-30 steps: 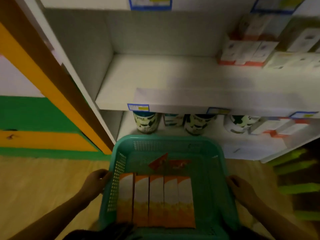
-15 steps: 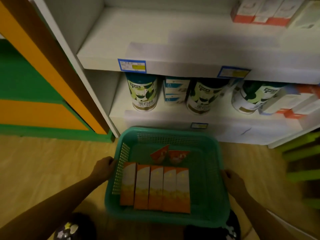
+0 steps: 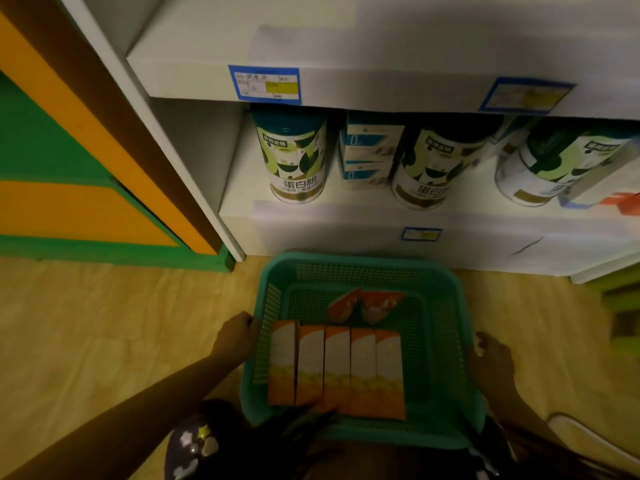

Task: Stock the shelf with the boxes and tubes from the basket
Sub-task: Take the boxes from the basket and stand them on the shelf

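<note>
Basket (image 3: pixel 360 261) on the floor (image 3: pixel 104 323) just before the shelf (image 3: pixel 346 216), a hand at each side.
Left hand (image 3: pixel 237 341) curls over the left rim and grips it, just left of five orange-and-white boxes (image 3: pixel 336 368) lying side by side in the basket's near part; two orange tubes (image 3: pixel 367 304) lie beyond them. Right hand (image 3: pixel 493 358) rests against the right rim, fingers loosely spread, apart from the boxes.
</note>
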Action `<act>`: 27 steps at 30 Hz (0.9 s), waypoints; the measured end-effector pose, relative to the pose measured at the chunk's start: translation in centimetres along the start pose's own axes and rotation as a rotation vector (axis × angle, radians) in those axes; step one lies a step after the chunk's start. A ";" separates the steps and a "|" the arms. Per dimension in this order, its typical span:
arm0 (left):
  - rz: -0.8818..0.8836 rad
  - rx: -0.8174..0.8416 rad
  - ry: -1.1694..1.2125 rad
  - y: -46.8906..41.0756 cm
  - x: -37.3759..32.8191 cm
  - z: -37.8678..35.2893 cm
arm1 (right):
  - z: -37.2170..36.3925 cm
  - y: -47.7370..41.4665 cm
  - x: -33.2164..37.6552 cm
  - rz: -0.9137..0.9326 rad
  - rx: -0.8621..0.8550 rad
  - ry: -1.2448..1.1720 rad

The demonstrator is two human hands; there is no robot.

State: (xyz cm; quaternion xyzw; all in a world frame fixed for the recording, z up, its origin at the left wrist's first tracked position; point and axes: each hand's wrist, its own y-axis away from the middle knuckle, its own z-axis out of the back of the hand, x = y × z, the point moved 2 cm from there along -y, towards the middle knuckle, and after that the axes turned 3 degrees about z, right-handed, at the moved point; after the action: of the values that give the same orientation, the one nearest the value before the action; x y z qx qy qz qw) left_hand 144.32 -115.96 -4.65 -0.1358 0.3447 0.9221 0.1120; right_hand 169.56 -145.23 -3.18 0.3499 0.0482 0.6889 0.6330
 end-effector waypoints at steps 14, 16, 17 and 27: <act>-0.620 0.073 -0.828 -1.5 -3.5 -1.5 | -13.2 6.0 13.1 0.868 0.629 0.526; -0.648 0.128 -0.879 -2.2 -3.5 -2.1 | -14.3 5.5 13.3 0.871 0.603 0.576; -0.642 0.156 -0.889 -2.4 -3.5 -2.4 | -14.6 5.3 13.3 0.865 0.590 0.604; -0.682 0.307 -0.922 -1.9 -5.1 -0.8 | -14.7 5.0 13.2 0.867 0.484 0.558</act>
State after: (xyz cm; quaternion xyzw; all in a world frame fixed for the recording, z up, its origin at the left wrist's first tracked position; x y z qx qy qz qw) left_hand 149.80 -115.70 -4.72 0.1937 0.3268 0.7375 0.5584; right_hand 158.01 -128.69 -6.14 0.2776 0.2218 0.9213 0.1578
